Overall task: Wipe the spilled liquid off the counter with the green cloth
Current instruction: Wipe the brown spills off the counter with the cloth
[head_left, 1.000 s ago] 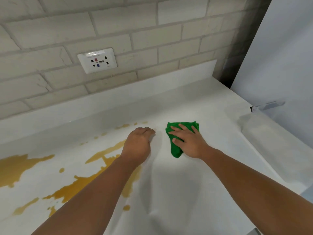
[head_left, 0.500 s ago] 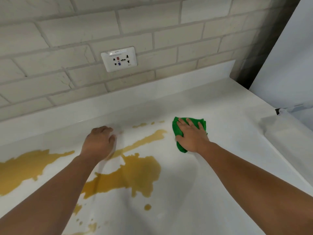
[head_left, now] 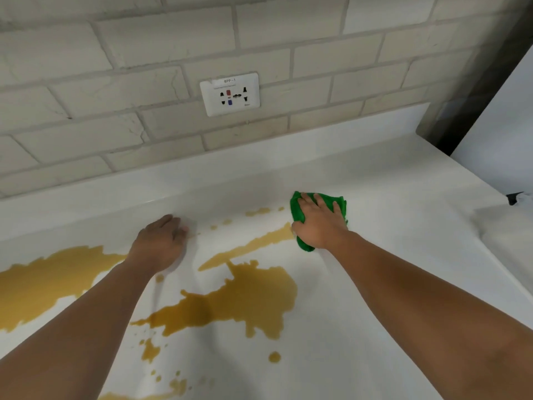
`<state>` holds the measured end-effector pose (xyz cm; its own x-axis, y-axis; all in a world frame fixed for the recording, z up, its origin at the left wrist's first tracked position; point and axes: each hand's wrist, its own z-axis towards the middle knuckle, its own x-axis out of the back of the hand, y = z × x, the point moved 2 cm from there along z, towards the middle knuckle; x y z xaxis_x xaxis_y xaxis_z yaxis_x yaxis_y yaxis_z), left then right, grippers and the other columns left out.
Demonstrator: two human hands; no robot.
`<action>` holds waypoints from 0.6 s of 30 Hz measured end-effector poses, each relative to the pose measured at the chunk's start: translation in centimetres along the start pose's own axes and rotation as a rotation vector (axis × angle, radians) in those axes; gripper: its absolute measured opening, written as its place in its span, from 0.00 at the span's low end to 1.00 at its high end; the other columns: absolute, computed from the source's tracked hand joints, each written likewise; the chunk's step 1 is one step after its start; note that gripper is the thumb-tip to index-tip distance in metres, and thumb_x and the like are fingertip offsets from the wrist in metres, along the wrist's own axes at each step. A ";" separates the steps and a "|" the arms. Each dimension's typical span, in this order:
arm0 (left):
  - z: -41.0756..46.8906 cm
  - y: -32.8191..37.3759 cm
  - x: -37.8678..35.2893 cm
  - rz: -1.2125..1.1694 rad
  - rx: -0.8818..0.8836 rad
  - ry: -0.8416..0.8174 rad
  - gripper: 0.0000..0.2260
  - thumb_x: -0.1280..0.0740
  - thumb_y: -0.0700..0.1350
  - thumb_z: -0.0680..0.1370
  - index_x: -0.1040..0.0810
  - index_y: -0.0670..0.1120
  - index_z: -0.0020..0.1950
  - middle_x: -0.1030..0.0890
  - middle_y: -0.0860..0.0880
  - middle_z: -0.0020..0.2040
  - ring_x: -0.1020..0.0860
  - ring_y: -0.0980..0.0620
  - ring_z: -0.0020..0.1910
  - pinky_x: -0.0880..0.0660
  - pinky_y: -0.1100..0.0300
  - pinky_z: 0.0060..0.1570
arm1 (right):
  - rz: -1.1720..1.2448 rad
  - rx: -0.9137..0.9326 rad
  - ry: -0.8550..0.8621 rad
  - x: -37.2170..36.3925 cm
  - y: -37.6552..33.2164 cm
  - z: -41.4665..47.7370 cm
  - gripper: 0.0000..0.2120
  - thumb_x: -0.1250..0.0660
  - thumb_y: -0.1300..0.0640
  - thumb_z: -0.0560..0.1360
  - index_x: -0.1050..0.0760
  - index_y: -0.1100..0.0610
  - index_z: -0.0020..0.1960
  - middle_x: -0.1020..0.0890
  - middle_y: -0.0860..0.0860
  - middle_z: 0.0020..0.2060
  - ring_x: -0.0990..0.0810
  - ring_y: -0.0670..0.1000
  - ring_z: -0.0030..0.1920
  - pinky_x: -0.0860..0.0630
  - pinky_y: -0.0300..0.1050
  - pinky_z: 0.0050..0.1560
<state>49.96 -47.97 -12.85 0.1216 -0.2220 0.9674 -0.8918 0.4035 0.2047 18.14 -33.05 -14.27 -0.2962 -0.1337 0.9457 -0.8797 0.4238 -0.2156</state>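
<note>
Head view looks down on a white surface (head_left: 389,255) with both bare forearms reaching out over it. The right grip (head_left: 318,223) lies palm down on the green cloth (head_left: 297,210). Its fingers (head_left: 320,202) are spread and nearly straight across the top, pressing the cloth flat to the surface rather than clutching it, and the thumb lies along the cloth's left edge. Bunched green fabric shows to the left of this grip, beyond its fingertips and under the heel of the palm.

The cloth sits at the far right end of the spilled liquid (head_left: 245,298). A narrow amber streak (head_left: 253,243) runs from the thumb side of the right grip, leftward and toward the person, and touches the cloth's edge. The widest puddle lies nearer the person than the right grip and to its left, between the two forearms. Small drops (head_left: 258,211) sit just left of the cloth.

The left grip (head_left: 160,243) rests on the surface well to the left of the right grip, fingers curled under, holding nothing. A second broad patch (head_left: 52,272) spreads to the left of the left grip, up to that forearm. Straight beyond the gap between both grips, a white socket plate (head_left: 230,94) is set in a pale brick wall (head_left: 129,90).
</note>
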 end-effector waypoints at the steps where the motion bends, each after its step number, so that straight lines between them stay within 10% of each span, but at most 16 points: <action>1: 0.2 -0.1 0.1 0.002 0.002 -0.013 0.21 0.48 0.53 0.84 0.32 0.48 0.74 0.36 0.49 0.77 0.38 0.44 0.75 0.42 0.53 0.72 | 0.003 0.035 -0.007 0.0 -0.8 0.2 0.35 0.45 0.43 0.78 0.53 0.49 0.81 0.53 0.44 0.80 0.57 0.49 0.79 0.59 0.61 0.77; 8: 0.8 -0.6 0.6 -0.004 0.021 -0.047 0.20 0.50 0.52 0.84 0.32 0.52 0.75 0.37 0.51 0.78 0.37 0.45 0.75 0.42 0.53 0.73 | 0.075 0.373 -0.057 -0.6 -1.0 -2.5 0.33 0.39 0.54 0.76 0.44 0.45 0.79 0.46 0.39 0.79 0.53 0.44 0.79 0.60 0.52 0.77; 18: 0.2 0.3 0.2 -0.017 0.033 0.008 0.19 0.47 0.49 0.84 0.30 0.48 0.72 0.34 0.48 0.75 0.34 0.42 0.71 0.39 0.52 0.69 | -0.038 0.082 -0.046 0.5 -0.3 1.5 0.36 0.43 0.45 0.76 0.52 0.47 0.81 0.52 0.44 0.80 0.56 0.49 0.79 0.58 0.64 0.76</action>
<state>49.62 -48.09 -12.61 0.1401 -0.2210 0.9652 -0.9035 0.3702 0.2159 17.69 -34.56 -14.13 -0.2771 -0.1899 0.9419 -0.9175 0.3435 -0.2006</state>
